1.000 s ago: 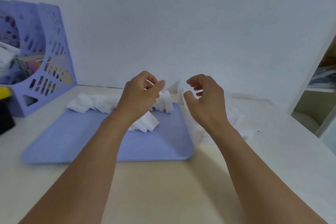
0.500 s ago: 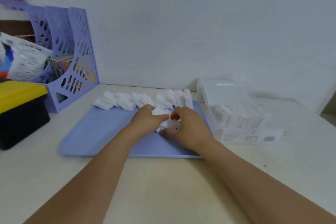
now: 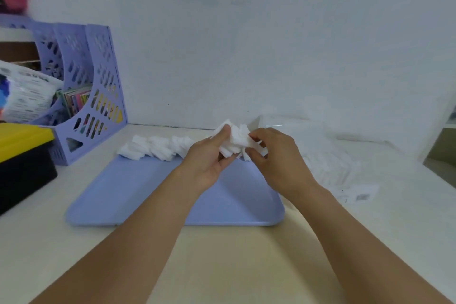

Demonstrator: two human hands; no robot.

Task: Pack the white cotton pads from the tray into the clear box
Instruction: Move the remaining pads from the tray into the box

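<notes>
A bunch of white cotton pads (image 3: 235, 142) is held above the far edge of the tray (image 3: 153, 187), pinched between the left hand (image 3: 209, 159) and the right hand (image 3: 276, 155), its long axis running roughly left to right. The clear box (image 3: 318, 153) stands just beside the tray's right edge, nearer the right hand, already partly filled. More loose pads (image 3: 153, 148) line the tray's far left edge. A purple file rack (image 3: 81, 96) and a yellow-lidded black box (image 3: 23, 155) stand at the desk's left, against a white wall.

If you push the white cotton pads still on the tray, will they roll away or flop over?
Probably flop: the cotton pads lean in a loose row on the tray. Flat-sided, they likely won't roll. They look soft and light.
</notes>
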